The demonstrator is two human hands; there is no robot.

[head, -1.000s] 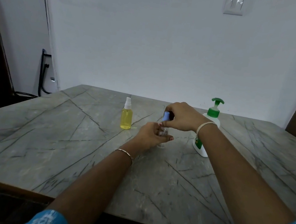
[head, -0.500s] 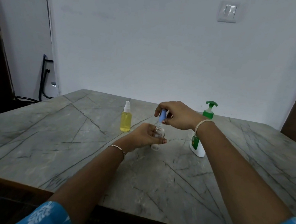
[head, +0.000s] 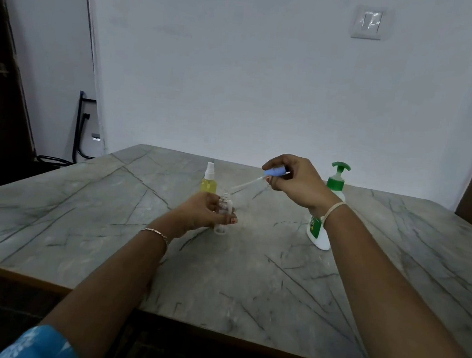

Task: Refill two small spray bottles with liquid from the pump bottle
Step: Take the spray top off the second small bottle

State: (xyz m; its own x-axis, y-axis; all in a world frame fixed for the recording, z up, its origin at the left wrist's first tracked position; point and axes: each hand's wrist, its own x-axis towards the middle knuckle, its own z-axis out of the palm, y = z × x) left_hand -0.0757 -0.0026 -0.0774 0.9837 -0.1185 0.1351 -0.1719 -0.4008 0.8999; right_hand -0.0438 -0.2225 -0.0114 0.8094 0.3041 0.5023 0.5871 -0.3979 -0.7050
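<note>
Bottle [head: 224, 206] clear, uncapped, gripped by left hand [head: 198, 213] | blue sprayer [head: 274, 171] pinched by right hand [head: 296, 183], tube free

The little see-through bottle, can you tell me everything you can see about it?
The small clear bottle looks like plastic and seems empty. Its top is off, so the ribbed neck stands open. It is upright, its base on or just above the grey table. The left hand grips its middle. Its blue spray top, with its tube, is held apart from it in the right hand.
</note>
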